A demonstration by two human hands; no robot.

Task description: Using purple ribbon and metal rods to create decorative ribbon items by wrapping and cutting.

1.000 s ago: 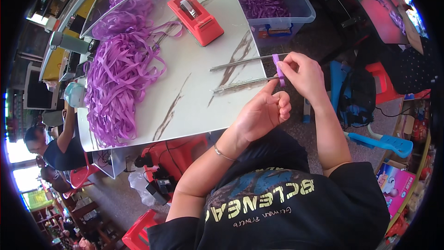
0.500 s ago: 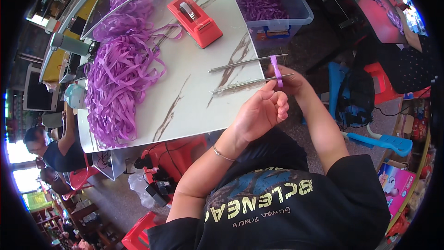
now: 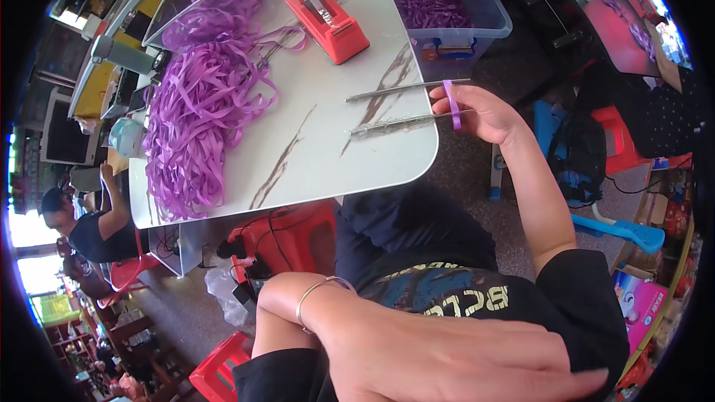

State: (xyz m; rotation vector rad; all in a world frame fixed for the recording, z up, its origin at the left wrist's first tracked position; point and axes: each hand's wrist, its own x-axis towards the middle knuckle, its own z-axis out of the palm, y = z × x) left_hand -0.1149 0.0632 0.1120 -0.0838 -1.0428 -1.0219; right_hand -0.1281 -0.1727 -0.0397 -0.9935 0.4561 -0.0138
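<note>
Two thin metal rods jut past the right edge of the table, roughly side by side. A narrow purple ribbon spans both rods near their outer ends. My right hand is at those ends, its fingers bent around the ribbon and partly hidden by it. My left hand is large and close at the bottom of the view, over my shirt. Its fingers lie stretched out and it holds nothing that I can see. A bracelet circles that wrist.
A big heap of purple ribbon covers the table's left side. A red tape dispenser stands near the far edge. Beyond the right edge sits a clear plastic bin with purple pieces inside. Other people are at far left and far right.
My left hand has left the ribbon and rods and swung down toward me, its curled fingers now straight. My right hand stays by the rod ends. The view has shifted slightly.
</note>
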